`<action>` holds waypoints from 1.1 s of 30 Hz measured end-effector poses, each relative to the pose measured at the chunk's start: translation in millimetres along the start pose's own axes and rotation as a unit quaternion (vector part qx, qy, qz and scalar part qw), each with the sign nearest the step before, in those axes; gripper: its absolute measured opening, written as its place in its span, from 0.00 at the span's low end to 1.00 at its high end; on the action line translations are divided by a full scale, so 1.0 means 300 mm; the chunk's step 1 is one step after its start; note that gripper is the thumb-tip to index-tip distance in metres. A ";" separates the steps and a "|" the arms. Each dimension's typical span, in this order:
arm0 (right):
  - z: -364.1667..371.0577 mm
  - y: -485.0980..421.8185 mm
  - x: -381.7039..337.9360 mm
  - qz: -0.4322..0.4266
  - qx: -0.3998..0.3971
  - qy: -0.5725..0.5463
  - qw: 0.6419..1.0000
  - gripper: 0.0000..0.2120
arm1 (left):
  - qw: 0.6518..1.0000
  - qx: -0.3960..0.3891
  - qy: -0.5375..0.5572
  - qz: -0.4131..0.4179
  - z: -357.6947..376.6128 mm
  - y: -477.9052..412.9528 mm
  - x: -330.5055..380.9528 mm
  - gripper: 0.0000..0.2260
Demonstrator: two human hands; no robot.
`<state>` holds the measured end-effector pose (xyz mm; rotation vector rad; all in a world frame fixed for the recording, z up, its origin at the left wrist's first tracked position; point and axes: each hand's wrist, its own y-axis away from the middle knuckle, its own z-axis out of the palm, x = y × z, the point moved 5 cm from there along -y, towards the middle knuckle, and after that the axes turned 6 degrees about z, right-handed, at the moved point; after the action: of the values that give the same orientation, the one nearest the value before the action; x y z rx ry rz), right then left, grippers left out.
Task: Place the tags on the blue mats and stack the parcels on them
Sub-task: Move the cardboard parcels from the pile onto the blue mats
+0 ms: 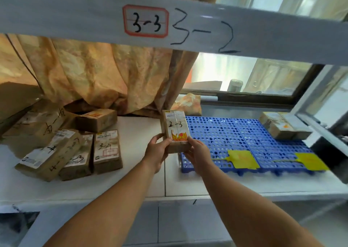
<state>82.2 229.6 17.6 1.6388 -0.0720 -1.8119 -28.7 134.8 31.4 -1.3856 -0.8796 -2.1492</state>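
A brown parcel with a handwritten label is held up between both hands, just above the left edge of the left blue mat. My left hand grips its lower left side and my right hand grips its lower right corner. A yellow tag lies on the left mat's front. Another yellow tag lies on the right blue mat. Two parcels rest on the right mat's far end. Several more parcels lie on the white shelf at the left.
A white shelf beam labelled 3-3 and 3-2 crosses overhead. An orange curtain hangs behind the parcels. A shelf post slants at the right. A window sill and a jar sit behind the mats.
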 end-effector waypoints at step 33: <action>-1.119 -0.450 -0.608 -0.162 0.056 0.491 0.854 0.17 | 0.979 0.081 -0.184 -0.021 1.318 -0.295 -0.387 0.15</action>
<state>318.6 557.8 42.5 2.5863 0.5914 -0.9725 212.9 479.8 18.8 -1.7211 -1.2008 -1.8286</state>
